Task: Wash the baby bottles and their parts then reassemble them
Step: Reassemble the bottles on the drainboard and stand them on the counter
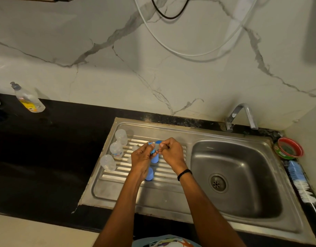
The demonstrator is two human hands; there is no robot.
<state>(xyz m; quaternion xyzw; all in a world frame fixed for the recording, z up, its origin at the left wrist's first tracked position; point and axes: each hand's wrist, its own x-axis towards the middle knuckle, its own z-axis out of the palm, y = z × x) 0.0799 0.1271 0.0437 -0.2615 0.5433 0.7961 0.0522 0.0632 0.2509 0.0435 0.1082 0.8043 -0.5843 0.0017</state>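
My left hand (142, 155) curls round a blue ring (150, 144), and my right hand (170, 151) pinches a small clear piece at its mouth, which I take for the teat (156, 145). The two meet above the ribbed drainboard (118, 172). My fingers are tight on both parts, none spread. Three clear bottles (116, 150) stand at nine o'clock from my hands. Blue caps (149, 174) sit just under my hands at six o'clock, and the basin (242, 157) lies at three o'clock.

The risk I see is in the pull. The teat is thin and likely wet, so my pinch may slip. The teat could then spring toward three o'clock, land in the basin near the drain (217, 183), and need washing again. If it seats crooked in the ring, the bottle may leak later. A jerk of my left wrist could also knock the caps below, or send one into the bottles at nine o'clock and tip them.
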